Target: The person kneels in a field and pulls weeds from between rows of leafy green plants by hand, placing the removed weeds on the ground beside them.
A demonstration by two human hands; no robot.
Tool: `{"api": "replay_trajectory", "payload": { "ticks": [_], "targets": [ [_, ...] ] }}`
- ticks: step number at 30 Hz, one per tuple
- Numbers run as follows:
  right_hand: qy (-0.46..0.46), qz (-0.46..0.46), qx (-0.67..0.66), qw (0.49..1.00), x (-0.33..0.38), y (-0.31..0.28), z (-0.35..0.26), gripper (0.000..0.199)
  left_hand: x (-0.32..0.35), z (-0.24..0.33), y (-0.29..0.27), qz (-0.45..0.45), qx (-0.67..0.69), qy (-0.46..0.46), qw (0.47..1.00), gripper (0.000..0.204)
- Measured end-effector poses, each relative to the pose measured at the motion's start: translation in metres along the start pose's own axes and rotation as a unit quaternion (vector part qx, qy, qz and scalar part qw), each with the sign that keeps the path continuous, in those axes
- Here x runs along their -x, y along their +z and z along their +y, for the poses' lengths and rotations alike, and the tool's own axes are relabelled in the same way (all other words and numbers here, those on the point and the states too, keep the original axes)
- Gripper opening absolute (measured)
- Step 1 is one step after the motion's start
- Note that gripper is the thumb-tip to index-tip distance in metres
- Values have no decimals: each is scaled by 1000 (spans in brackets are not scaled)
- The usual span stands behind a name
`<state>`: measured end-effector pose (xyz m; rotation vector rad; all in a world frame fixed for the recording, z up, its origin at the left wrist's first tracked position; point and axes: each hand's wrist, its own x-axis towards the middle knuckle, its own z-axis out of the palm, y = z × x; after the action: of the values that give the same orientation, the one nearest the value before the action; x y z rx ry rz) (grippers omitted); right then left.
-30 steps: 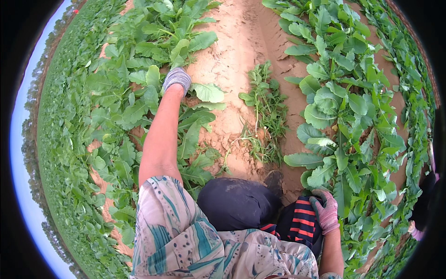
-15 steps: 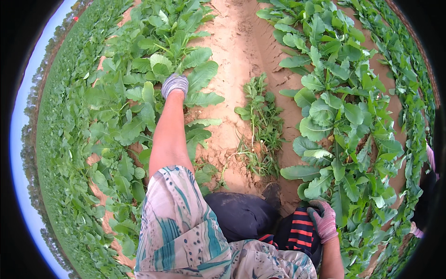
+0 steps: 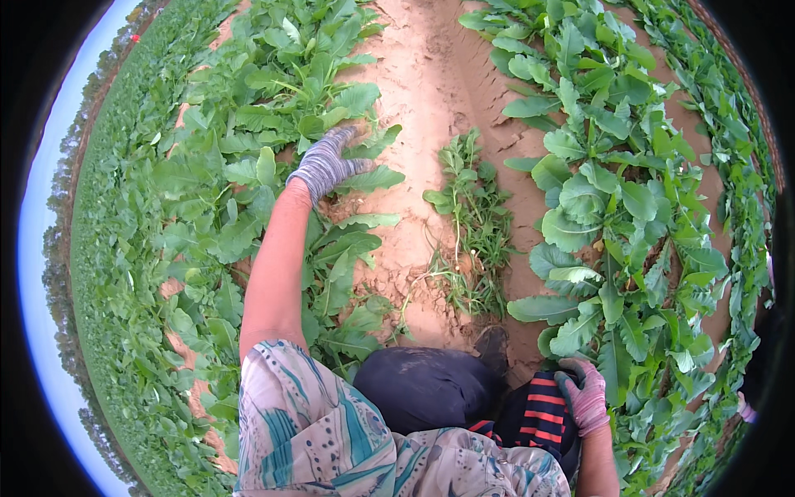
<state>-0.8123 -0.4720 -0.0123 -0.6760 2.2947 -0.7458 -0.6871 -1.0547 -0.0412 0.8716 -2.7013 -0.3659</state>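
My left hand, in a grey striped knit glove, reaches into the left row of leafy green plants. Its fingers are stretched apart against the broad leaves at the row's edge, and I see nothing gripped in them. At the lower right, my right hand wears a pink and grey glove. It rests on my bent knee beside a black and red striped cloth, fingers laid over the knee and holding nothing I can see.
Between the two rows runs a strip of bare, sandy soil. A heap of pulled weeds lies on it. Another leafy row stands to the right, close to my right hand. Part of another person shows at the far right edge.
My left hand has come out from deeper among the leaves; its fingers, hidden before, now spread toward the right. The right hand stays on the knee.
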Motion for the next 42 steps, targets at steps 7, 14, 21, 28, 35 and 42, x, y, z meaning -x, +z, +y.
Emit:
{"api": "replay_trajectory", "payload": {
  "ticks": [7, 14, 21, 28, 35, 42],
  "targets": [
    [18, -17, 10, 1000, -3, -3, 0, 27, -62, -19, 5, 55, -126, -307, 942, 33],
    [14, -6, -7, 1000, -5, -1, 1, 27, -23, -45, -15, -102, -150, -273, 945, 49],
    [24, -8, -10, 1000, -5, -1, 1, 25, -36, -36, -12, -178, -185, -280, 925, 53],
    [33, -10, -13, 999, -6, -1, -2, 26, -12, -20, -6, -110, -266, -176, 942, 42],
    [30, -14, -6, 999, -8, 0, -1, 27, -36, -27, -2, -97, -124, -285, 946, 34],
    [16, -15, 13, 1000, -9, -1, 2, 27, -49, -35, 14, -14, -101, -342, 934, 46]
  ]
}}
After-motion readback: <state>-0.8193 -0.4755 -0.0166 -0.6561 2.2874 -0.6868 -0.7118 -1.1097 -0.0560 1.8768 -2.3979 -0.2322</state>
